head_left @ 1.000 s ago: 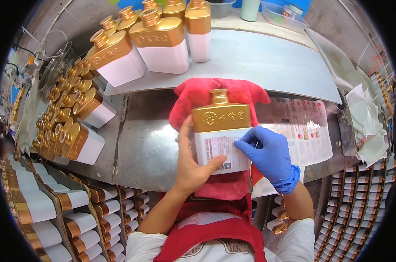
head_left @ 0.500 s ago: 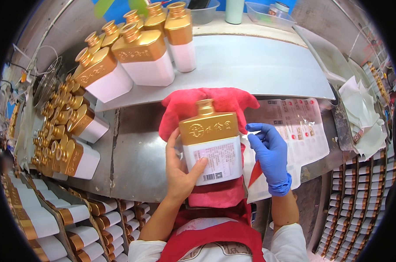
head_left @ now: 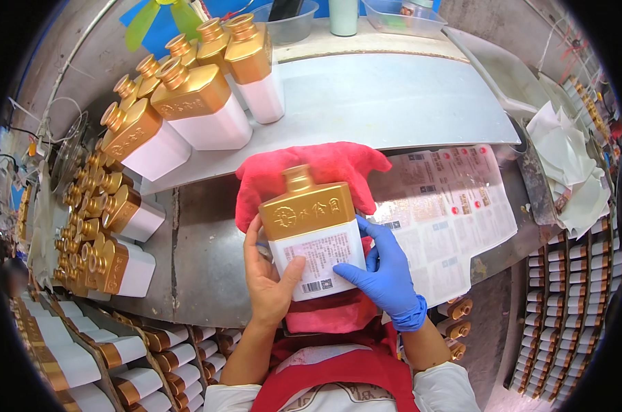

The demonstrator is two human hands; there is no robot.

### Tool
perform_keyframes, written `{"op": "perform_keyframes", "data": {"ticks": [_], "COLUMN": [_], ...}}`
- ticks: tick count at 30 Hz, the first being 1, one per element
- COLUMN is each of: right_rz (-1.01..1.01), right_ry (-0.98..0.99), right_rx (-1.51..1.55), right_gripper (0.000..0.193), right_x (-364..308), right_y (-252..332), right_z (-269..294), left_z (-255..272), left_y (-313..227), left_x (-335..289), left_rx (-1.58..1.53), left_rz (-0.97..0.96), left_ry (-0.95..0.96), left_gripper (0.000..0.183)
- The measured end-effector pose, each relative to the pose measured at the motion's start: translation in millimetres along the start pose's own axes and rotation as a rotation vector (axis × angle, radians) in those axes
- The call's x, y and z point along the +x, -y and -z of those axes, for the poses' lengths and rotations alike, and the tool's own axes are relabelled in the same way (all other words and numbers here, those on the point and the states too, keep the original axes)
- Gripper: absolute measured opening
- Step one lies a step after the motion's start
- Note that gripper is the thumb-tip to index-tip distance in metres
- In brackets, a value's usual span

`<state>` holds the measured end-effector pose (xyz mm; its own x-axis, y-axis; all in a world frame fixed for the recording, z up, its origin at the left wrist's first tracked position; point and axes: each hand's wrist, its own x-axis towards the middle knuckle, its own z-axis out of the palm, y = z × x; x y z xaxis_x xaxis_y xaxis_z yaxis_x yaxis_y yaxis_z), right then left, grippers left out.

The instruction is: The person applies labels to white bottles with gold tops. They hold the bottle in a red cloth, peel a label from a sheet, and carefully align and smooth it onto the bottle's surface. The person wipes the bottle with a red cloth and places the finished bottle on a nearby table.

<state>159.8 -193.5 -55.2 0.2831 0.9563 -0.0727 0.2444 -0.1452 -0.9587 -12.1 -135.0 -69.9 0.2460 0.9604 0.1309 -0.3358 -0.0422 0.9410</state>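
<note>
A flat-sided bottle (head_left: 309, 211) with a gold shoulder and neck and a white lower body is tilted up in front of me, held between both hands. My bare left hand (head_left: 268, 294) grips its left side, the thumb lying on the front. On the right side, my right hand (head_left: 388, 276) in a blue glove is closed round the edge, its thumb pressed on the lower corner of the printed label (head_left: 319, 259). Most of the fingers of both hands are hidden behind the bottle. Beneath and behind it lies a bunched red cloth (head_left: 257, 180).
Sheets of printed labels (head_left: 442, 223) lie right of the cloth. Several similar bottles (head_left: 204, 123) stand on the raised grey board (head_left: 386, 96); others (head_left: 129, 264) crowd the left. Racks of bottles (head_left: 565, 302) flank the bench. Crumpled white paper (head_left: 565, 158) sits at far right.
My gloved right hand has come left from beside the bottle and taken hold of its right edge. The red pointed piece below that glove is out of sight. My left hand keeps its grip.
</note>
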Motion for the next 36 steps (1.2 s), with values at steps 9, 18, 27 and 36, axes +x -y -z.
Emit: {"op": "perform_keyframes", "data": {"ticks": [9, 18, 27, 36], "right_rz": [0.010, -0.046, -0.071, -0.151], "right_ry": [-0.016, -0.052, -0.038, 0.005], "right_rx": [-0.030, 0.038, 0.038, 0.211], "right_gripper": [0.072, 0.067, 0.066, 0.064], "right_x": [-1, 0, -1, 1], "right_y": [2, -5, -2, -14], "right_z": [-3, -9, -9, 1], "left_z": [1, 4, 4, 9], "left_y": [-1, -1, 1, 3], "left_x": [0, 1, 1, 0], "left_rx": [0.015, 0.028, 0.027, -0.009], "left_rz": [-0.010, -0.027, -0.045, -0.042], "left_ry": [0.033, 0.050, 0.034, 0.067], "left_gripper": [0.078, 0.076, 0.071, 0.072]}}
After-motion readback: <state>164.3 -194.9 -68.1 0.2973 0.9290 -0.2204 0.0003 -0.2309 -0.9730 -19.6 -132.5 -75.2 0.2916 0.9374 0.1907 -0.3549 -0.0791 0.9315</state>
